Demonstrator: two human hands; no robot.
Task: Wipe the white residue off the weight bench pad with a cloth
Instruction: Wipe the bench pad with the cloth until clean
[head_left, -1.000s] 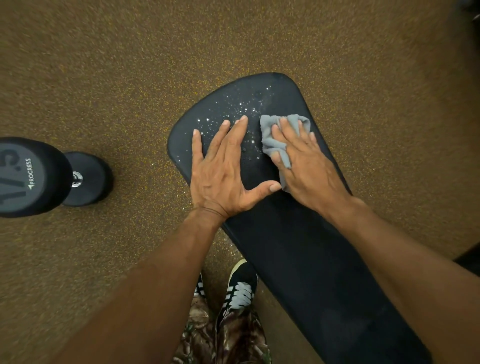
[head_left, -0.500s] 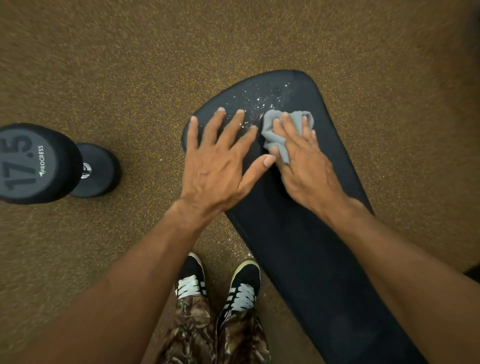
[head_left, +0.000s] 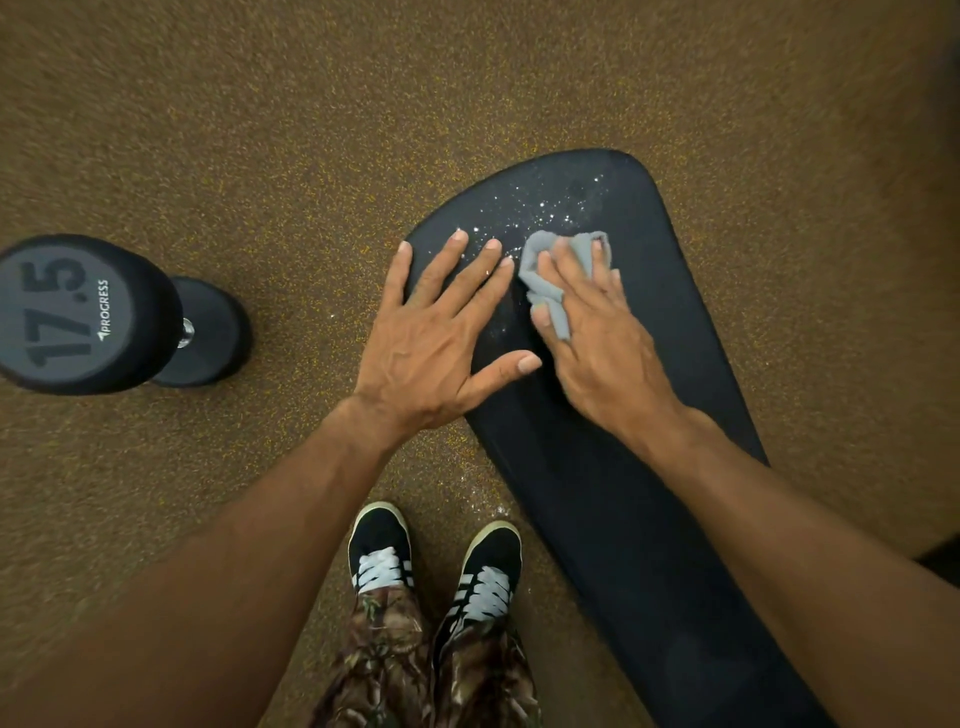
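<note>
One pad (head_left: 649, 415), black, running from upper middle of the frame down to the lower right; white residue (head_left: 540, 208) is speckled over its upper end. One grey cloth (head_left: 558, 270), bunched, sits just below those specks. The right hand (head_left: 597, 338) lies on top of it, fingers fairly straight, pressing it to the pad (a fold shows between thumb and forefinger). The left hand (head_left: 436, 338) is spread flat on the pad's left edge, fingers apart, thumb tip near the right hand, holding nothing. One dumbbell (head_left: 104, 317) marked 17.5 stands at the left edge on the brown floor (head_left: 260, 130); two black shoes (head_left: 382, 545) with white laces at bottom centre.
</note>
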